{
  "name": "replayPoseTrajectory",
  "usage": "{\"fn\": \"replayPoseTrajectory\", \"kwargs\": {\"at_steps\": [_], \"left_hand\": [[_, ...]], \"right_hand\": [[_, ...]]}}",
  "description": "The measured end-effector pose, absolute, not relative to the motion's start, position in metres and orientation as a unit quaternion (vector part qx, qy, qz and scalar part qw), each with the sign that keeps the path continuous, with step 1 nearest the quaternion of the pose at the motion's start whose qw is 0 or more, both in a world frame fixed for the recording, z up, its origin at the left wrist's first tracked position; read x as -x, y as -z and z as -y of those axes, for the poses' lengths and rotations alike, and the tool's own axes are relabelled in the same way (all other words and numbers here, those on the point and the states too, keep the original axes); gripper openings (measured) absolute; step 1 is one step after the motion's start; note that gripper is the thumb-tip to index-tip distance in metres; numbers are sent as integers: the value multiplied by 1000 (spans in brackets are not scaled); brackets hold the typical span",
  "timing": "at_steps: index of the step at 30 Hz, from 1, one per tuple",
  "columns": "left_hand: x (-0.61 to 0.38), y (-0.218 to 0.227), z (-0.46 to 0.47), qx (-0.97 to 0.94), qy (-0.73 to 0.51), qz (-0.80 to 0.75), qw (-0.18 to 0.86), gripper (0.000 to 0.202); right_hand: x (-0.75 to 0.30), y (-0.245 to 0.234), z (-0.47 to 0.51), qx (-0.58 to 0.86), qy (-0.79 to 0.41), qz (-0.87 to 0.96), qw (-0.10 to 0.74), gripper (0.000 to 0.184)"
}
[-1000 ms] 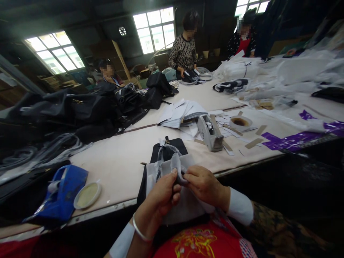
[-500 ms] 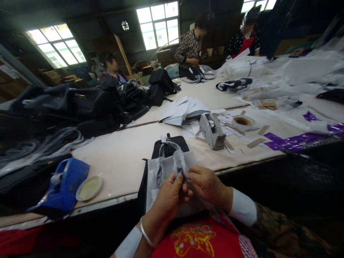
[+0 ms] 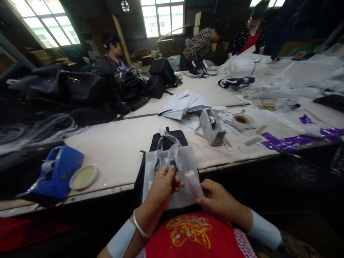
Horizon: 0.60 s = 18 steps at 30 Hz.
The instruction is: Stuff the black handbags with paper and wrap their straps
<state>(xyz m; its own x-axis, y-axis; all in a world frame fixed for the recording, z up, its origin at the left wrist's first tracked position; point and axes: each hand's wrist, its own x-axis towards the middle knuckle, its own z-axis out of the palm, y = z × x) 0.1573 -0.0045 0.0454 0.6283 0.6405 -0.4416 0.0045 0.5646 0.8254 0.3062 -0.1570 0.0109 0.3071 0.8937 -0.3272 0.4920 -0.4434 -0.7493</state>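
A black handbag lies over the near table edge, its front covered by a sheet of white foam wrap. My left hand is closed in a pinch on the bag's plastic-wrapped handle. My right hand has its fingers closed on a rolled strip of white foam, held just right of the bag. A bangle sits on my left wrist.
A grey tape dispenser, a tape roll, paper slips and purple scraps lie on the long table. A blue dispenser and round lid sit at left. Black bags are piled behind. Other people work at the far end.
My right hand has pulled back from the handle toward me and now holds a rolled foam strip. My left hand stays pinched on the handle. The view tilted down.
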Motion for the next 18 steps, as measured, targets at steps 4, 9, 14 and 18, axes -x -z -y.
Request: {"fn": "replayPoseTrajectory", "kwargs": {"at_steps": [4,9,14,18], "left_hand": [[-156,-49,3,-400,-211,-391,802,53],[-154,-46,1,-413,-214,-392,794,51],[-156,-43,6,-504,-203,-393,741,36],[-155,-41,18,-568,-204,-404,688,27]], "right_hand": [[-304,-16,160,718,-342,540,275,19],[-296,-10,167,710,-251,611,245,27],[-285,-18,153,724,-208,557,349,29],[-273,-29,140,721,-270,493,406,29]]}}
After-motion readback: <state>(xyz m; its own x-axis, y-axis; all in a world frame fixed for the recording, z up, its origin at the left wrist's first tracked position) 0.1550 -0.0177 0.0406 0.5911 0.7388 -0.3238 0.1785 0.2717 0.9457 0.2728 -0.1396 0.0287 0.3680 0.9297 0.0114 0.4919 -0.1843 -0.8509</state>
